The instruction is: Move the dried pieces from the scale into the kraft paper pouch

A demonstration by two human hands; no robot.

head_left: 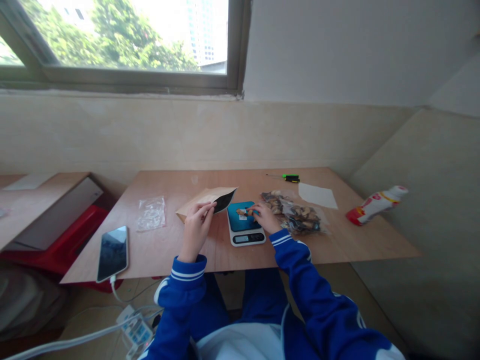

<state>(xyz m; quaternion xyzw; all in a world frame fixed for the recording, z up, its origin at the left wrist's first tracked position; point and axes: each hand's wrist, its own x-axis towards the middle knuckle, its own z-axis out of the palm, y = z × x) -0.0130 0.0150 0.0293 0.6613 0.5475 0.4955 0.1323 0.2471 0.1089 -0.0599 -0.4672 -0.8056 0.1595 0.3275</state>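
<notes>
Left hand [195, 227]: fingers pinched on the near lip of a brown paper pouch [204, 200], holding its mouth open; the dark inside of the pouch faces toward the right hand. The pouch lies flat on the table [168, 250], running away from the left hand toward the wall.

Right hand [264, 217]: resting over the far right part of the blue platform of a small kitchen scale [244, 223], fingertips closed around a small pale piece [242, 212] that sits on the platform. Whether the piece is lifted clear of the platform or still lying on it cannot be told. The scale stands between the two hands, just beside the pouch mouth; its display faces the person.

Just right of the right hand, touching the wrist area: a clear plastic bag of brown dried pieces [296, 212]. Beyond that bag, a white sheet of paper [318, 195], and farther back a green-and-black tool [289, 177]. Well to the right of the right hand, at the table's edge, a white and red bottle [375, 204] lying on its side.

Left of the left hand: a crumpled clear empty bag [151, 213]; farther left and nearer the person, a phone [112, 252], screen up, cable plugged in.
</notes>
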